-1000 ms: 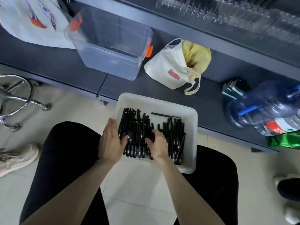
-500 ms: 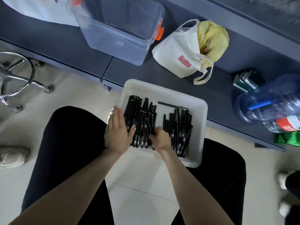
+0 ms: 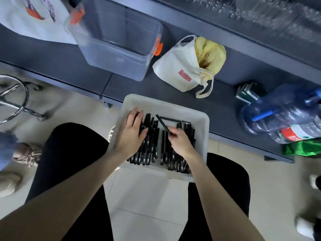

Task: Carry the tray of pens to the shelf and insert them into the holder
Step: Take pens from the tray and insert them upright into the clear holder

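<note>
A stool (image 3: 17,101) stands on the floor at far left, in front of the dark bench (image 3: 52,66), which carries a clear bin (image 3: 114,49). The left hand (image 3: 130,134) lies flat on the left bundle of pens (image 3: 149,148), fingers straight and pointing at the far-left corner of the tray (image 3: 173,107). The tray sits across the person's knees, its far edge at the bench front. The pens lie side by side with their long axes running near to far, and one stray lies crosswise at the far end.

The right hand (image 3: 180,141) pinches a single pen (image 3: 162,123), which is lifted at a slant with its free end pointing up and left over the pile. A cloth bag (image 3: 178,72) sits just beyond the tray, and a blue jug (image 3: 281,110) lies well to the right.

No holder is in view, and the upper shelf (image 3: 260,14) is blurred. I judge the carry not yet begun. Both hands are inside the tray, so each must shift outward to a side rim. Room is open to the left of the tray, while the bag crowds the far side.
</note>
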The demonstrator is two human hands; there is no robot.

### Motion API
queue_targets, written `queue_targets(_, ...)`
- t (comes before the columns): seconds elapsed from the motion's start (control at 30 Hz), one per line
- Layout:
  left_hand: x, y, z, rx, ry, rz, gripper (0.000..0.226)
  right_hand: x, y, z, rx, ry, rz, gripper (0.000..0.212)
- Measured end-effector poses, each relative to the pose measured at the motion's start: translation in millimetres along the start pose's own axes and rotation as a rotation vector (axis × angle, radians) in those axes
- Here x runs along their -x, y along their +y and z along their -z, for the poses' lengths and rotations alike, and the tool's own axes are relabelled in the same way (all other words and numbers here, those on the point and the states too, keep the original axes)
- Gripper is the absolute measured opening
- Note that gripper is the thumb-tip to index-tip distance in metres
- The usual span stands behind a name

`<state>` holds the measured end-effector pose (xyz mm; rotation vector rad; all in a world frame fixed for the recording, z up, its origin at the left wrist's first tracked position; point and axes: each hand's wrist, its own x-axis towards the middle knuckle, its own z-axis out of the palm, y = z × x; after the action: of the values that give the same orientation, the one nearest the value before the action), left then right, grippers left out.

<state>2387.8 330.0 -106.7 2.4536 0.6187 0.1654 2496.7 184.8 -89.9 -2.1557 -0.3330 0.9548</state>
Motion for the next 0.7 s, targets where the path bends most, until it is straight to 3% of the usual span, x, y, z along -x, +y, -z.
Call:
queue_targets(0.1, -35.5, 21.8, 21.8, 0.060, -0.102, -0.108, 0.055, 5.5, -23.5, 38.7, -0.094, 0.028, 0.059, 0.032)
queue_targets(0.2, -67.6, 45.8, 44.1, 0.105, -0.187, -0.172, 0.041, 16.8, -52.8, 80.3, -0.236, 0.170, 0.205, 0.023)
queue_targets(0.37, -104.0, 99.7, 72.0, 0.230, -0.112, -0.243, 0.023, 28.0, -93.5, 142.1, -0.454, 0.404, 0.344, 0.020)
queue_targets(0.57, -137.6, 155.8, 86.8, 0.411, -0.123, -0.360, 0.013, 31.4, -139.0, 192.4, -0.583, 0.587, 0.500, 0.035)
queue_targets(0.7, -159.9, 190.1, 97.8, 0.481, -0.030, -0.354, 0.012, 29.0, -167.3, 220.4, -0.583, 0.650, 0.597, 0.025)
